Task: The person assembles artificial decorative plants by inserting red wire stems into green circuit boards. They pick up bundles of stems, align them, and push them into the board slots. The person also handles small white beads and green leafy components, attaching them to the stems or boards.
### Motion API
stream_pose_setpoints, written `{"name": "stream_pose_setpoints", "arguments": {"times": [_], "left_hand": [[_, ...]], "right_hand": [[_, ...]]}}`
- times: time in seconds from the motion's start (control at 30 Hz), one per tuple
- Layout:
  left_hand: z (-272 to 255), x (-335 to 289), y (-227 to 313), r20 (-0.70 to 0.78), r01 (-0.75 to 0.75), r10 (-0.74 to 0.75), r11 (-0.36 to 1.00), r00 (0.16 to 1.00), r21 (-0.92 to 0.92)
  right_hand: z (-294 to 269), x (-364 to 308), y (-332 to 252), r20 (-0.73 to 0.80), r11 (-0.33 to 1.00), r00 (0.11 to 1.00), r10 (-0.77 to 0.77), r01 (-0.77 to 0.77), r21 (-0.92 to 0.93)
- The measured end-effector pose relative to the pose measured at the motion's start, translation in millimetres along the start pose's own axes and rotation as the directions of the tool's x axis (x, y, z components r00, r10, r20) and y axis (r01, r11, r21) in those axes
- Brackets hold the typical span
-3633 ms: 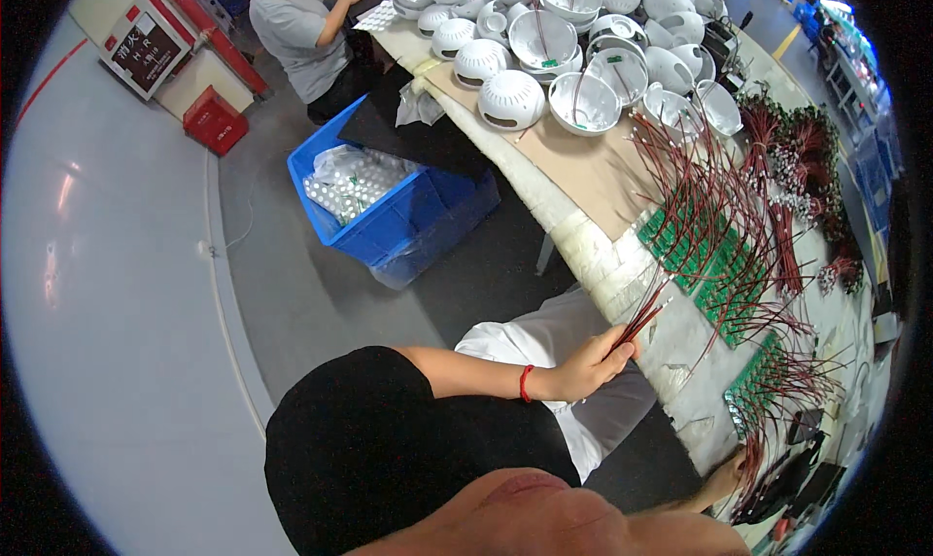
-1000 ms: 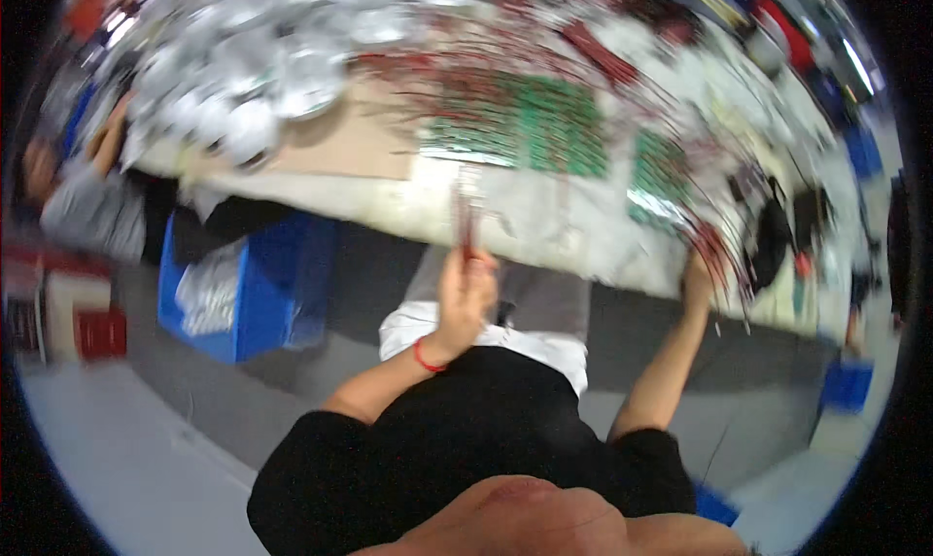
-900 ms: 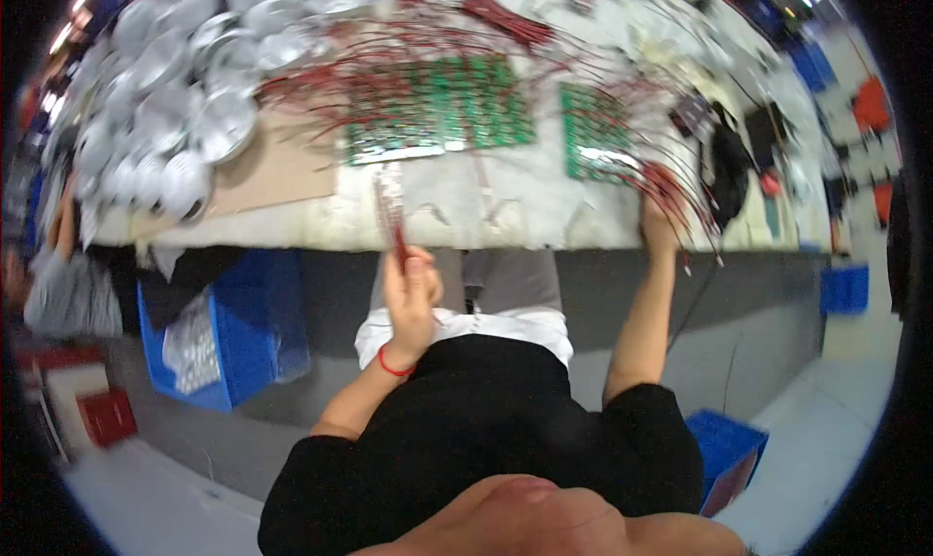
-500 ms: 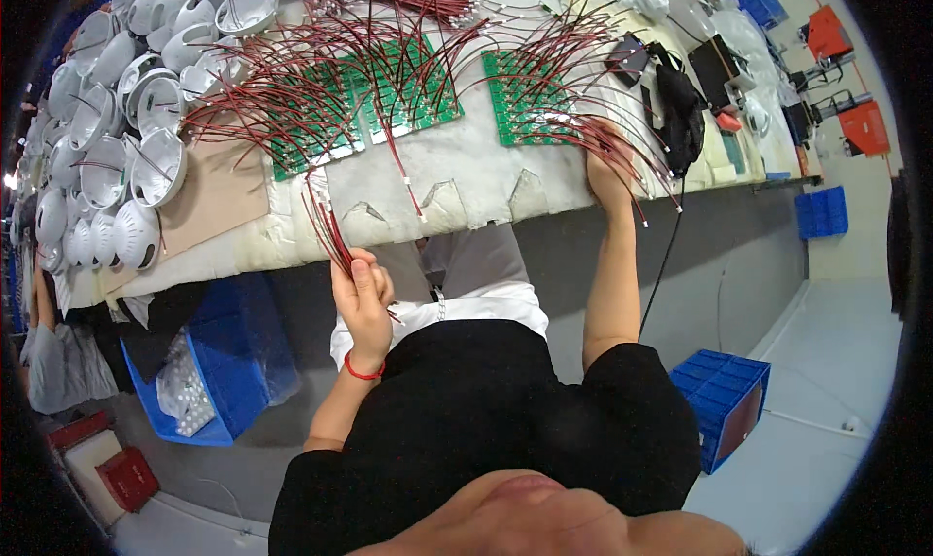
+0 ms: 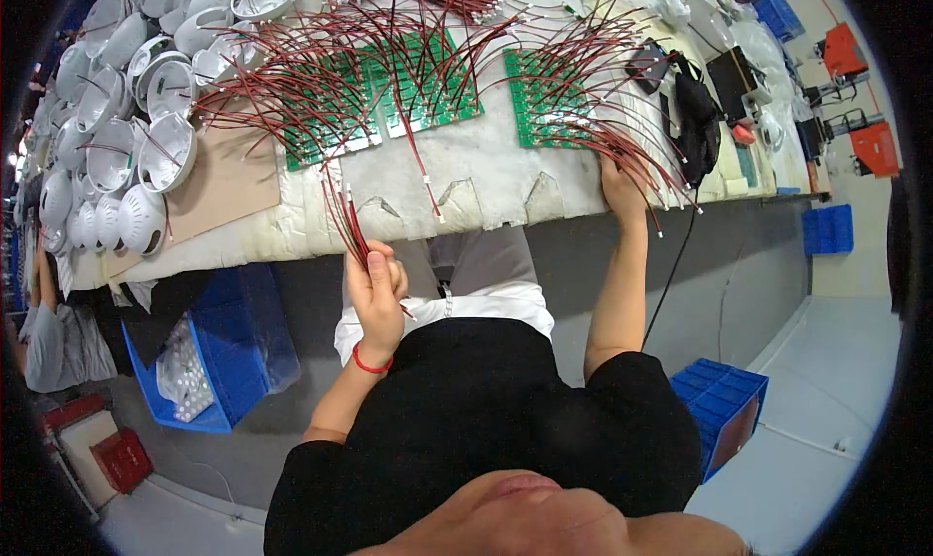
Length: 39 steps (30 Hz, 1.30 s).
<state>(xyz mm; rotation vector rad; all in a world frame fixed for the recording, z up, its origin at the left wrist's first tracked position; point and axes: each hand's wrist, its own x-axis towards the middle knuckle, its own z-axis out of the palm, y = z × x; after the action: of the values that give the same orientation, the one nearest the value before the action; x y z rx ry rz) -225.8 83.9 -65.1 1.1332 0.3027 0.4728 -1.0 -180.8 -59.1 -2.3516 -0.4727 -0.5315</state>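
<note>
Head view: gripping a slim bundle of dark-red wires (image 5: pixel 353 230) in the curled left hand (image 5: pixel 376 286), at the table's (image 5: pixel 505 182) front edge. Resting farther right along that edge with the right hand (image 5: pixel 624 191), fingers half hidden under drooping leads (image 5: pixel 637 167); cannot tell whether clasped or loose. Behind that edge, green circuit boards (image 5: pixel 537 119), partly screened by tangled wiring (image 5: pixel 292 85). Toward the left end, white domed shells (image 5: pixel 165 156) beside brown cardboard (image 5: pixel 233 182). Slightly fanned, the bundle, with pale tips over the front edge and short ends below the fist.
</note>
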Motion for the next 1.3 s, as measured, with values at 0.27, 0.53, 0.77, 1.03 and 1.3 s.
{"name": "stream_pose_setpoints", "arguments": {"times": [0.27, 0.53, 0.77, 1.03, 1.3], "left_hand": [[-1.7, 2.3, -1.9, -0.011, -0.02, 0.021, 0.999, 1.0, 0.028], [-1.0, 1.6, -4.6, -0.003, -0.014, 0.014, 1.0, 1.0, -0.01], [-3.9, -3.2, -0.5, 0.005, 0.0, 0.0, 0.995, 1.0, -0.101], [-27.7, -6.2, 7.7, -0.124, -0.077, 0.042, 0.952, 0.991, -0.295], [-41.4, -4.4, 46.5, -0.183, -0.111, -0.003, 0.784, 0.983, -0.611]], "right_hand": [[0.9, -5.3, 5.5, -0.017, 0.982, 0.993, -0.114, 0.111, -0.151], [-2.2, -5.0, 0.7, 0.118, 0.993, 0.992, 0.042, -0.028, -0.118], [0.1, -1.2, 3.1, 0.084, 0.988, 0.996, -0.041, 0.053, -0.145], [20.5, -52.7, -24.2, -0.375, 0.995, 0.921, 0.102, -0.103, 0.017], [77.6, -133.5, -179.9, 0.454, 0.674, 0.837, -0.306, -0.146, 0.724]]}}
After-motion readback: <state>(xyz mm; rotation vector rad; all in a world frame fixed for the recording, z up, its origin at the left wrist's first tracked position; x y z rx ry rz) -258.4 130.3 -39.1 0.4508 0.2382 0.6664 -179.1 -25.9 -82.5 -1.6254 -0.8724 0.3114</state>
